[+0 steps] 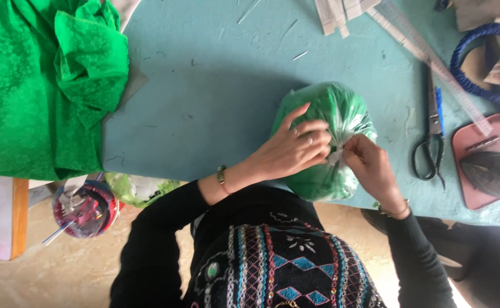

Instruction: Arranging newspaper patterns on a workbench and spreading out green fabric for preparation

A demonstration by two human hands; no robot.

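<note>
A clear plastic bag (324, 142) stuffed with green cloth sits at the near edge of the counter (216, 97), a rounded bundle. The left hand (290, 149) rests on it, its grip closed on the gathered neck; the right hand (372, 168) pinches the same neck from the other side. Black scissors (432, 134) and a long ruler (432, 63) lie right of it. Loose green fabric (39, 80) covers the counter's left end. The counter is pale blue, above a beige floor (79, 268).
</note>
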